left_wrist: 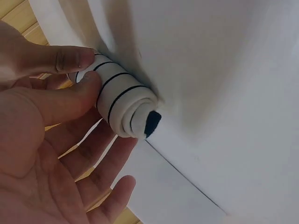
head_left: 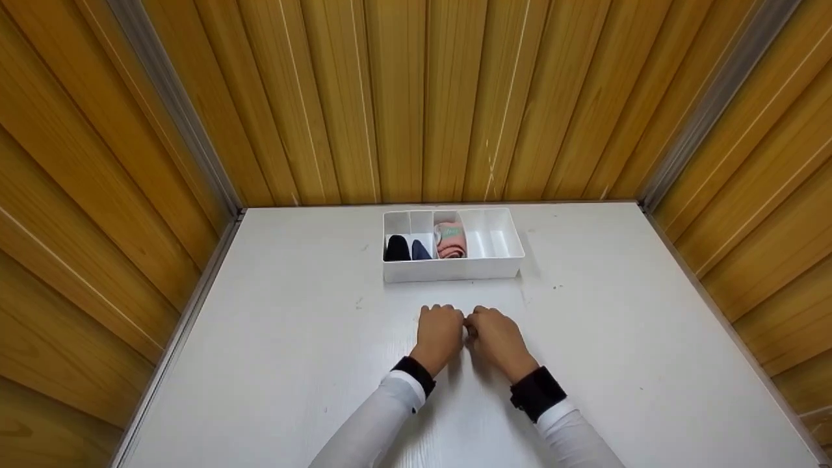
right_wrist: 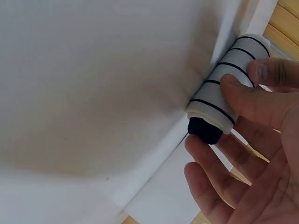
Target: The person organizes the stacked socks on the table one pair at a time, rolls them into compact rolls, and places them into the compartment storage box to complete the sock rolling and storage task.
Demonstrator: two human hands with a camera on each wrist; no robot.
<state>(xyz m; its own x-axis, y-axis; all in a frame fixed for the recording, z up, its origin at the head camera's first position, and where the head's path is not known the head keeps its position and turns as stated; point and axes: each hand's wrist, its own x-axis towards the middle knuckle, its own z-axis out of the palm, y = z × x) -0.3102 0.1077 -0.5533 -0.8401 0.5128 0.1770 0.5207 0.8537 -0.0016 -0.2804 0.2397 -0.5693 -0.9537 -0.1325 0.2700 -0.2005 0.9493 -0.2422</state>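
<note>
A white rolled sock [left_wrist: 122, 93] with thin dark stripes and a navy patch at its end is held between both hands, just over the white table. My left hand [head_left: 440, 333] pinches one end with thumb and fingers. The other end is pinched by my right hand [head_left: 499, 339]; the navy part of the sock [right_wrist: 205, 130] pokes out beside its fingers in the right wrist view. From the head view, the hands hide most of the roll. Beyond them stands a white divided box [head_left: 455, 270].
The box's left compartments hold a black rolled item [head_left: 397, 248] and a dark blue one [head_left: 420, 250]. A pink rolled sock [head_left: 451, 240] fills a middle compartment. Wood-patterned walls [head_left: 403, 97] enclose the white table [head_left: 292, 312] at the back and sides.
</note>
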